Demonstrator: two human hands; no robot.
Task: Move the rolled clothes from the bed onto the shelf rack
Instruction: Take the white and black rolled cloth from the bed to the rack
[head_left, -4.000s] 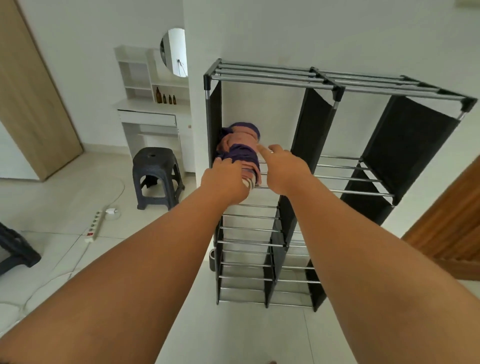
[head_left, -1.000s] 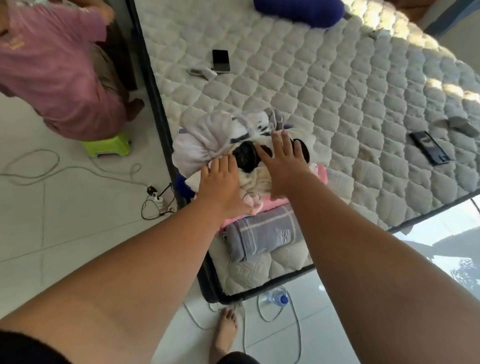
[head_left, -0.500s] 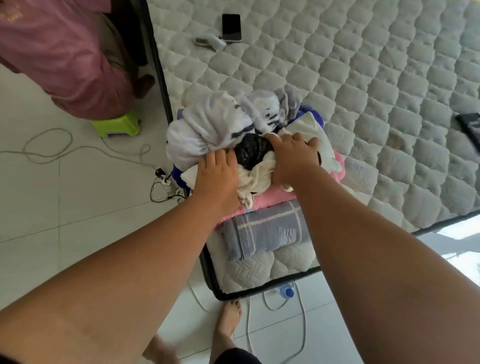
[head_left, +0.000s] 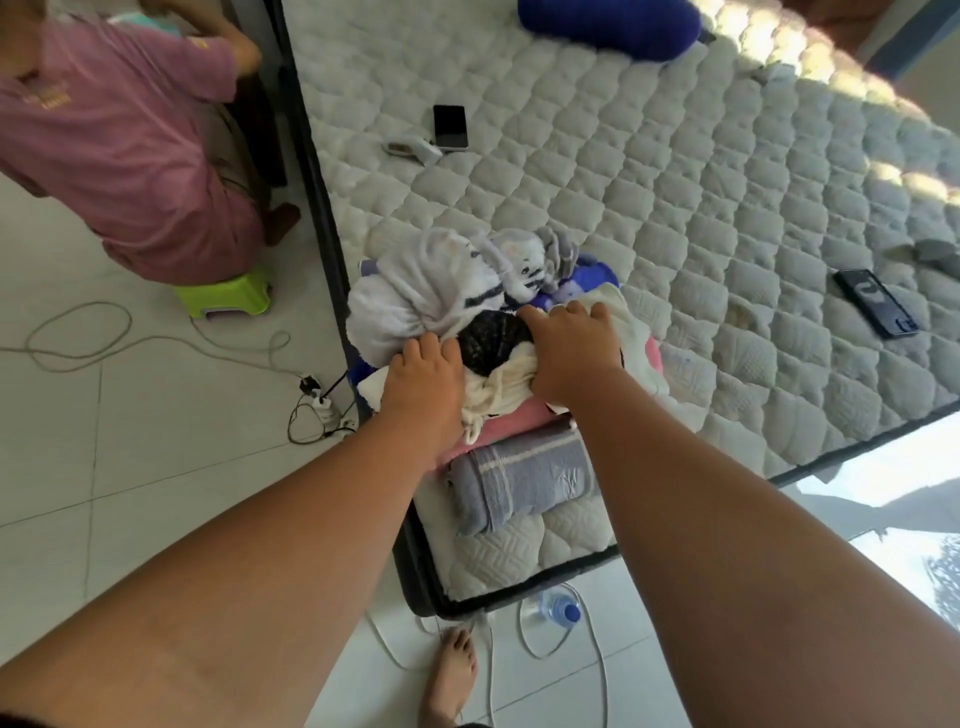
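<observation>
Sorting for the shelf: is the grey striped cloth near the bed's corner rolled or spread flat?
Rolled. The grey striped cloth lies as a compact bundle on the mattress, layers showing at its left end.

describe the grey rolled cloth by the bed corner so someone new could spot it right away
Find the white quilted mattress and go to its near corner, where a pile of clothes sits. The grey roll lies on the pile's near side, right against the pink cloth. It alone is blue-grey with thin pale stripes.
</observation>
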